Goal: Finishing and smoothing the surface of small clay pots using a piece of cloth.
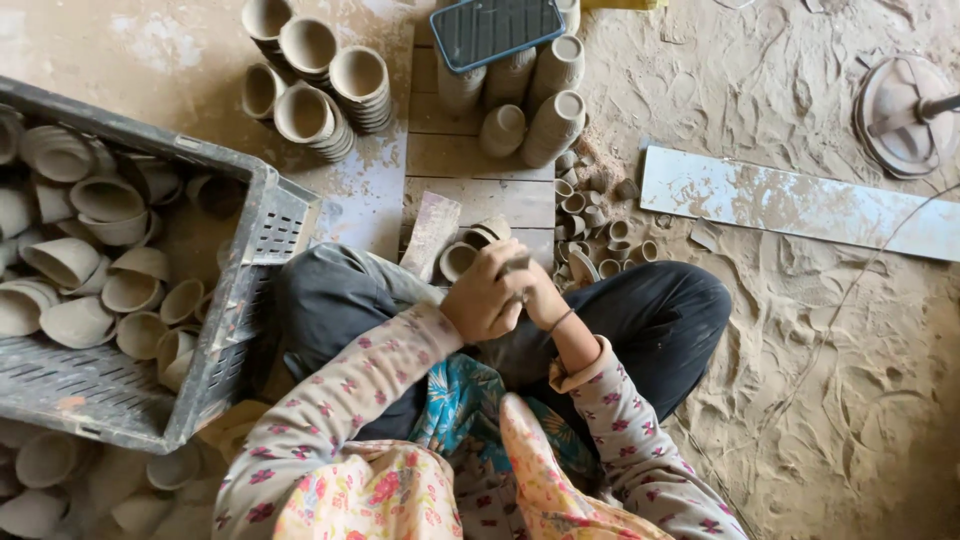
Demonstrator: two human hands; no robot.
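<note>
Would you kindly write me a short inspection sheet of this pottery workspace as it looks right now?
Surface: sandy floor, wooden boards.
Job's things: a small clay cup held between both hands; more small cups on the boards just beyond.
Clutter: grey crate of clay bowls, stacked cups, tiny cups, blue-rimmed tray, pale plank.
Fingers: left hand and right hand close together on the cup.
Cables: thin cord across the sand.
Surroundings: a wheel-like disc at upper right.
</note>
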